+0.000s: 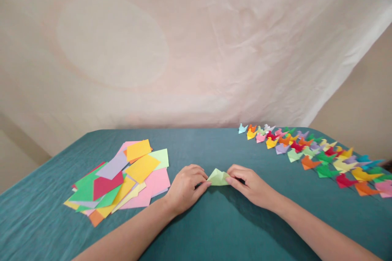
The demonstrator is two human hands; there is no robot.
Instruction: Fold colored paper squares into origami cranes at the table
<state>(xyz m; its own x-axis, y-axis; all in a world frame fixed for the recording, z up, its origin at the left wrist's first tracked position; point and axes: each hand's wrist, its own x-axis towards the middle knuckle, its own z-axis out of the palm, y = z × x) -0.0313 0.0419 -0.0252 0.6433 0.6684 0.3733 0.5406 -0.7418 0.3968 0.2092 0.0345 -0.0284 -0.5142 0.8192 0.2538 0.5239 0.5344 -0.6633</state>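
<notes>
A small, partly folded light green paper (218,177) lies on the teal tablecloth (214,220) near the middle. My left hand (186,187) pinches its left side with curled fingers. My right hand (251,184) pinches its right side, thumb and fingers pressed on the fold. Both forearms reach in from the bottom edge.
A loose pile of coloured paper squares (119,177) lies to the left of my left hand. Several folded paper birds (318,157) in many colours stand in rows at the right, running to the table's right edge. A wrinkled cream cloth (190,49) hangs behind the table.
</notes>
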